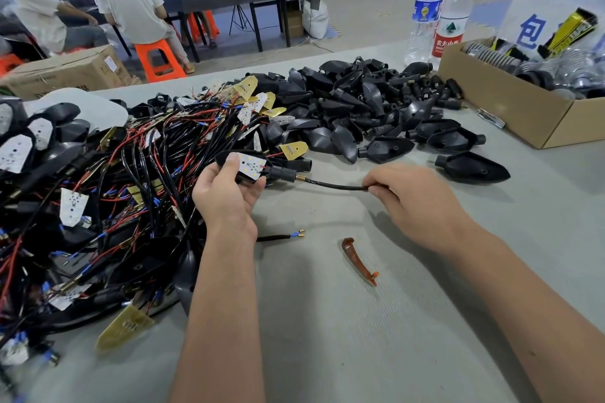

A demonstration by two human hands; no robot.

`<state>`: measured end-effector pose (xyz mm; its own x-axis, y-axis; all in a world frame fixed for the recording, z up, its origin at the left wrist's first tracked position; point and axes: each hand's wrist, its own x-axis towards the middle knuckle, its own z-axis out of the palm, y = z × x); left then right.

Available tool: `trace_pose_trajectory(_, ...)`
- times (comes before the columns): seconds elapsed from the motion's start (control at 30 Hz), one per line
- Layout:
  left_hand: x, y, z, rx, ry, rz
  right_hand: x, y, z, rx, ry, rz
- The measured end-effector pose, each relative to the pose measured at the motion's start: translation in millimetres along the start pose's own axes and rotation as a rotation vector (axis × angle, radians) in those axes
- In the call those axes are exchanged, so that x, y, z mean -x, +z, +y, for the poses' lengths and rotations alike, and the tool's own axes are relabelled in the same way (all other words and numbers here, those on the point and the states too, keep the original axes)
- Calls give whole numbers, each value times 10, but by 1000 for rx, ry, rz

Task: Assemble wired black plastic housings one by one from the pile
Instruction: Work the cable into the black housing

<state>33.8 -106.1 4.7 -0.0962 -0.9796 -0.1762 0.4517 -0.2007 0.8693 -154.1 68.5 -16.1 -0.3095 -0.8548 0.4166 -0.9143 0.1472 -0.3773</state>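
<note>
My left hand [226,193] grips a black plastic housing [244,163] with a white LED board seated in it, thumb pressing on the board. A black stem [283,173] with a brass thread sticks out of the housing to the right, and a black cable [334,185] runs from it. My right hand [415,196] pinches the far end of that cable just above the table. A pile of wired LED boards [108,193] lies to the left. A heap of bare black housings [370,108] lies behind.
An amber lens strip [358,261] lies on the grey table between my forearms. A cardboard box [510,105] of parts stands at the right, with two water bottles [442,13] behind it. People sit at a table in the background.
</note>
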Motion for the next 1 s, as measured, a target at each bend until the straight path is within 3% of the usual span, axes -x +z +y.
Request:
trace_pose_trajectory(0.13, -30, -24, -11, -9, -15, -12, 15, -17, 36, -76, -14, 93)
trace_pose_trajectory(0.47, -53, -10, -66, -26, 32, -4, 29, -52, 4, -204, 81, 68)
trace_pose_trajectory(0.57, -23, 28, -71, -135, 133, -16, 65, -122, -57, -38, 145, -24)
trace_pose_trajectory(0.67, 107, 133, -99, -282, 192, -172, 36, -213, -185, 151, 121, -34)
trace_pose_trajectory(0.77, 268, 242, -132, -375, 173, -355, -94, -197, -410, -41, 86, -66)
trace_pose_trajectory(0.9, 297, 202, -17, -321, 151, -333, -420, -111, -738, -76, 30, -146)
trace_pose_trajectory(1.0, 267, 104, 284, -120, 4, -337, -729, -119, -968, -265, 21, -170)
